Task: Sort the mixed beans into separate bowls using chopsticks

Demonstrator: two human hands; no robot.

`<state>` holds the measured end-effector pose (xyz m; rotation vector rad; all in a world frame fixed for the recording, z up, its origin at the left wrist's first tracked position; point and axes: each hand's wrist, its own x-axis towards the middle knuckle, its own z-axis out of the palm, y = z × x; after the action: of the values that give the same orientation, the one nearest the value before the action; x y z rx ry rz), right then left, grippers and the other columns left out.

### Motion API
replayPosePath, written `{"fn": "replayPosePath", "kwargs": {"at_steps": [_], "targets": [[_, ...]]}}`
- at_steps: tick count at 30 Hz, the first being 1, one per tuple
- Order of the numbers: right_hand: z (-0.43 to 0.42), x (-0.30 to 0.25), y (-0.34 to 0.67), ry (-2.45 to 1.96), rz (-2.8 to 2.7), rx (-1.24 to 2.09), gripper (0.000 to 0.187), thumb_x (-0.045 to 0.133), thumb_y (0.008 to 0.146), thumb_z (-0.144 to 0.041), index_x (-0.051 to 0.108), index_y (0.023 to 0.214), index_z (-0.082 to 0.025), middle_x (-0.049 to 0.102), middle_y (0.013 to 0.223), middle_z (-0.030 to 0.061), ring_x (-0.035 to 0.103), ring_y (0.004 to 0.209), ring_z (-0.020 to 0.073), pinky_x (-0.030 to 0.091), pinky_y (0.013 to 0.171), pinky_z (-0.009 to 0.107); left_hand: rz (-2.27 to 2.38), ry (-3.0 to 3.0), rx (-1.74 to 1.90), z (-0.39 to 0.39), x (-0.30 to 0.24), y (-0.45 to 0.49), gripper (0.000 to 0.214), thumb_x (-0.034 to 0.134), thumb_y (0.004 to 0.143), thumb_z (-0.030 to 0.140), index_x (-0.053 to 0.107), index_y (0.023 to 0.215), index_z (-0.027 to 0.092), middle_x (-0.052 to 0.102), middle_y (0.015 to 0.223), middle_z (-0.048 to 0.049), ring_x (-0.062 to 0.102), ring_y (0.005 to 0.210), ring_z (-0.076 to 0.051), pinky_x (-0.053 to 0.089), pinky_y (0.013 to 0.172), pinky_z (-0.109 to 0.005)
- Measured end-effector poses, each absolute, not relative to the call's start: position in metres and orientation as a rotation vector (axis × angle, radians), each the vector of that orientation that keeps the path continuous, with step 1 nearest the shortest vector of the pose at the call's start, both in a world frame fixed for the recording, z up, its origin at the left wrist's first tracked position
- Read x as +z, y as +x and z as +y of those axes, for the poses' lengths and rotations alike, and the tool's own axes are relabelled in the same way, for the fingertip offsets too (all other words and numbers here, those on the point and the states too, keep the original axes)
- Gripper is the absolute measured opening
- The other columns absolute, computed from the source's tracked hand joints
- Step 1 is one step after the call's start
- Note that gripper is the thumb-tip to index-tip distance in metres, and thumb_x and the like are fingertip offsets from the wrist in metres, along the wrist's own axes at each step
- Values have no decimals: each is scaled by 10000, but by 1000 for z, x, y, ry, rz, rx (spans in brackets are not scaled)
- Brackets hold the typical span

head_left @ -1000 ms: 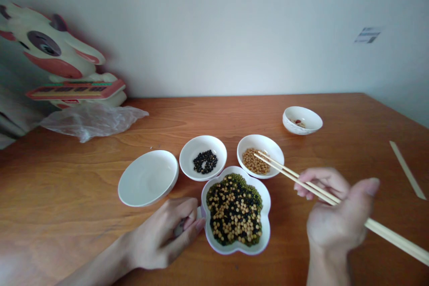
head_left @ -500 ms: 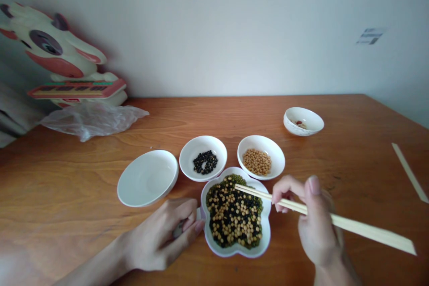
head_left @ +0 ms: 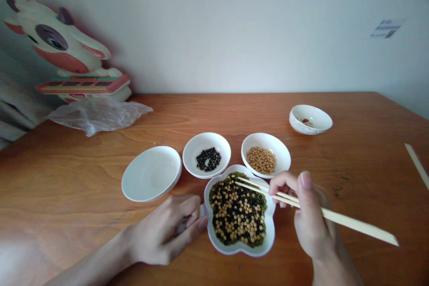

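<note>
A white flower-shaped bowl point(head_left: 271, 236) of mixed yellow, black and green beans sits near the table's front edge. My right hand point(head_left: 310, 219) grips a pair of wooden chopsticks point(head_left: 348, 225), their tips over the mixed beans at the bowl's far side. My left hand point(head_left: 167, 234) rests curled against the bowl's left rim, fingers pressed to it. Behind the bowl stand a white dish with black beans point(head_left: 207, 159), a white dish with yellow beans point(head_left: 264, 160) and an empty white dish point(head_left: 151, 178).
A small white bowl point(head_left: 310, 119) with a few reddish bits sits at the back right. A crumpled clear plastic bag point(head_left: 98, 114) and a cartoon cow toy point(head_left: 69, 60) lie at the back left. A paper chopstick sleeve point(head_left: 417, 165) lies at the right edge.
My right hand has brought the chopsticks from over the yellow-bean dish back toward me, so their tips now hover over the mixed bowl. My left hand has stayed at the bowl's rim.
</note>
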<state>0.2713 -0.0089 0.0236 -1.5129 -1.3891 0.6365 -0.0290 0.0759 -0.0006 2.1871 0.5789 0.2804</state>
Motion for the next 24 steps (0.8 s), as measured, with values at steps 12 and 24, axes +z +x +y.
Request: {"fn": "replayPosePath", "kwargs": {"at_steps": [12,24], "targets": [[-8,22,273,-1511,-1351,640,788,126,1052,-650,654,676,-202,581,571,35,548,558,165,398,538,299,585,2172,293,76,1,-28,238,526,997,197,376,815,220,498,753,26,406,616,-104,321,581,-269],[-8,32,272,-1369,-1243,513,860,131,1020,-706,687,597,-204,626,549,73,579,542,194,430,511,321,591,2166,305,76,3,-26,242,537,990,202,376,811,221,482,741,35,384,594,-96,311,564,-257]]}}
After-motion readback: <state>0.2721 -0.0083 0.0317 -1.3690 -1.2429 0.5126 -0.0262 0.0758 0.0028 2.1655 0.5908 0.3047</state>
